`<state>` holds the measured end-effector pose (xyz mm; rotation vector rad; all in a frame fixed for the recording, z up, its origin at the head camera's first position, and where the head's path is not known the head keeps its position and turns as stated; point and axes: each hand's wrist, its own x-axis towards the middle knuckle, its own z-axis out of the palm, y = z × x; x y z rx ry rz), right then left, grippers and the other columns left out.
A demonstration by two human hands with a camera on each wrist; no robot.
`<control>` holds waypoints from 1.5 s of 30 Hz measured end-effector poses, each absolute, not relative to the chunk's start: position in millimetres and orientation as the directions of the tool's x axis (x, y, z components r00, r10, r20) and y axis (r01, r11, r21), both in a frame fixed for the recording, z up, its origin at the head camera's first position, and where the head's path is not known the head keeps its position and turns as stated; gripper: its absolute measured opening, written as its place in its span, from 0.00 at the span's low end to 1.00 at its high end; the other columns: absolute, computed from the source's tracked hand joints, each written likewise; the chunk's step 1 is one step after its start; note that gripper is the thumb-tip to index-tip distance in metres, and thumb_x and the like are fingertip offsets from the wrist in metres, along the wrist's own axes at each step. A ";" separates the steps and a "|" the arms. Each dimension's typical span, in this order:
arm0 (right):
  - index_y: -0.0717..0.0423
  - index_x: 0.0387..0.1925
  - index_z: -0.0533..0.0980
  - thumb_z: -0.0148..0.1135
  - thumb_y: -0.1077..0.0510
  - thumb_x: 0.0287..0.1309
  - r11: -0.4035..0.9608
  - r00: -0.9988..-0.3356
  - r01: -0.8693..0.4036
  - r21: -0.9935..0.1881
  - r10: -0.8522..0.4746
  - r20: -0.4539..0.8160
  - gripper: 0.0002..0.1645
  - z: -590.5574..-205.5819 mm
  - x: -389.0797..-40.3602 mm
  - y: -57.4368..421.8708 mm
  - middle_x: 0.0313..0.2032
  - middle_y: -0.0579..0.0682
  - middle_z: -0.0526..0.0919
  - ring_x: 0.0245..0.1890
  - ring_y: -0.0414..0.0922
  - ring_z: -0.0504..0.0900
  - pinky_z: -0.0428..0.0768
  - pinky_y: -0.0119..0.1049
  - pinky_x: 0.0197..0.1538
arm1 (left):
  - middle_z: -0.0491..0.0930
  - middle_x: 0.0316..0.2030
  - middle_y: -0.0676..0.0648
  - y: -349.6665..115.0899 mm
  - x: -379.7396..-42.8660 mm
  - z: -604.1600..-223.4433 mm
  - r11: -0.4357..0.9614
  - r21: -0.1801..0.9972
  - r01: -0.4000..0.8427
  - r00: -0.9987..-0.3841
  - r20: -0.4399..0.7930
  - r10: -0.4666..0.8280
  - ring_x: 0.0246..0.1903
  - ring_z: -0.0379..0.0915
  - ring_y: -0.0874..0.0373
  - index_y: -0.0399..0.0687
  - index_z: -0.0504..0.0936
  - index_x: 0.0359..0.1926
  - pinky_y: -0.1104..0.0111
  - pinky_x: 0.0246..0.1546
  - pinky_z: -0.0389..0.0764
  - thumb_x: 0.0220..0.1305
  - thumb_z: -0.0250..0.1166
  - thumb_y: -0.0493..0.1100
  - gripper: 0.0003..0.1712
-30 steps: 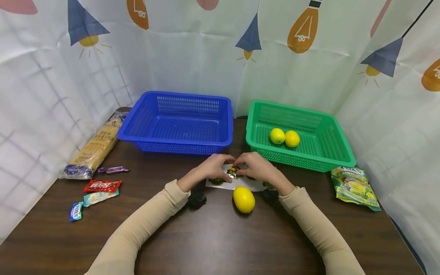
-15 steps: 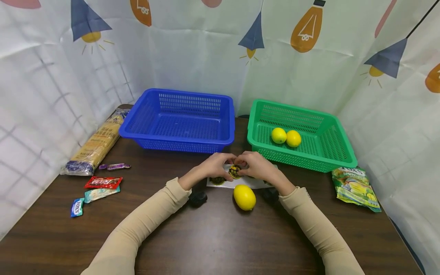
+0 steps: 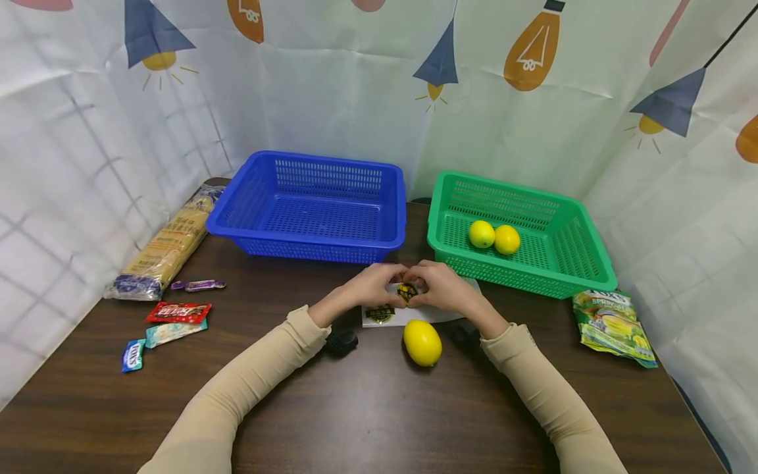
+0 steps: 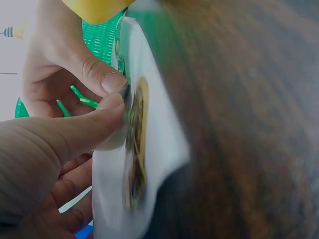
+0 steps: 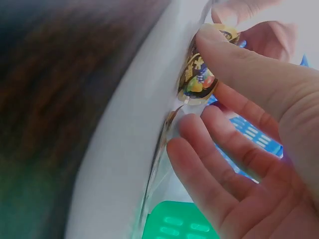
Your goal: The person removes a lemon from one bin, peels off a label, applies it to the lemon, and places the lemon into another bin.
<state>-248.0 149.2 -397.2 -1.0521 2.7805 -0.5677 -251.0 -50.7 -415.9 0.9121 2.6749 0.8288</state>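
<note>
Between both hands in the head view is a white sheet of stickers [image 3: 414, 316] with round black-and-gold labels. My left hand [image 3: 370, 287] grips its left part; in the left wrist view the thumb [image 4: 110, 107] lies against the sheet while other fingers curl behind. My right hand [image 3: 441, 287] pinches at a middle sticker [image 5: 197, 77], printed with colourful fruit, which looks bent in the right wrist view. The two thumbs almost meet there. Whether the sticker is loose from its backing I cannot tell. A yellow lemon [image 3: 422, 343] lies just in front of the sheet.
A blue basket [image 3: 314, 245] stands behind the hands. Right of it is a green basket [image 3: 524, 270] with two lemons [image 3: 494, 237]. Noodles [image 3: 168, 247] in a long bag and several wrapped sweets [image 3: 179, 313] lie left; a green packet [image 3: 613, 328] lies right.
Both hands stay close together at the sheet, with fingertips drawn slightly nearer each other. The sheet has shifted slightly right and its middle sticker looks more bent. The head view has tilted a little.
</note>
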 end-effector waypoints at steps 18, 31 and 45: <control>0.53 0.41 0.79 0.75 0.56 0.53 0.702 -0.763 -0.614 -0.360 -0.645 0.045 0.15 -394.9 -248.4 151.9 0.39 0.51 0.84 0.38 0.45 0.81 0.82 0.36 0.42 | 0.84 0.47 0.44 -51.4 -250.0 -416.4 0.621 0.586 0.521 -0.779 0.030 0.626 0.48 0.79 0.52 0.45 0.75 0.63 0.58 0.52 0.81 0.62 0.71 0.48 0.30; 0.50 0.37 0.79 0.66 0.60 0.62 0.626 -0.726 -0.664 -0.409 -0.672 0.149 0.04 -348.3 -231.3 165.0 0.32 0.44 0.85 0.32 0.38 0.80 0.81 0.32 0.38 | 0.81 0.56 0.42 -55.5 -246.9 -401.5 0.623 0.528 0.577 -0.742 0.021 0.670 0.57 0.77 0.49 0.43 0.75 0.63 0.57 0.61 0.78 0.57 0.74 0.49 0.35; 0.47 0.44 0.81 0.64 0.55 0.65 0.419 -0.503 -0.675 -0.607 -0.864 -0.038 0.07 -322.8 -211.7 175.9 0.38 0.43 0.86 0.34 0.34 0.81 0.84 0.31 0.40 | 0.80 0.60 0.41 -56.4 -243.5 -386.8 0.557 0.545 0.627 -0.695 0.068 0.716 0.59 0.76 0.49 0.41 0.76 0.63 0.57 0.61 0.78 0.64 0.68 0.49 0.30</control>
